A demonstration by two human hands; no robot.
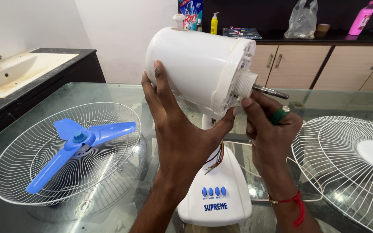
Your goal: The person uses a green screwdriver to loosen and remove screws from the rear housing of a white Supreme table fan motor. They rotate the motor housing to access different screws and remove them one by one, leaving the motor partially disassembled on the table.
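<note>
White plastic motor housing [195, 69] rests cradled in the left hand [182, 133], fingers spread wide to steady it, while the right hand [270, 131] pinches a green-handled tool [279, 115] below the shaft [270, 91].

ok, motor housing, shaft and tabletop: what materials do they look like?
Motor housing: looks like glossy white moulded plastic, smooth with soft highlights. Shaft: probably bare steel, grey and shiny, threaded near its tip. Tabletop: glass, reflective and see-through.

surface: glass-topped table [109, 92] | left: white wire fan guard [31, 172] holding blue three-blade plastic propeller [78, 142] | centre: white plastic fan base [216, 198] | right: second white wire guard [346, 168]
</note>
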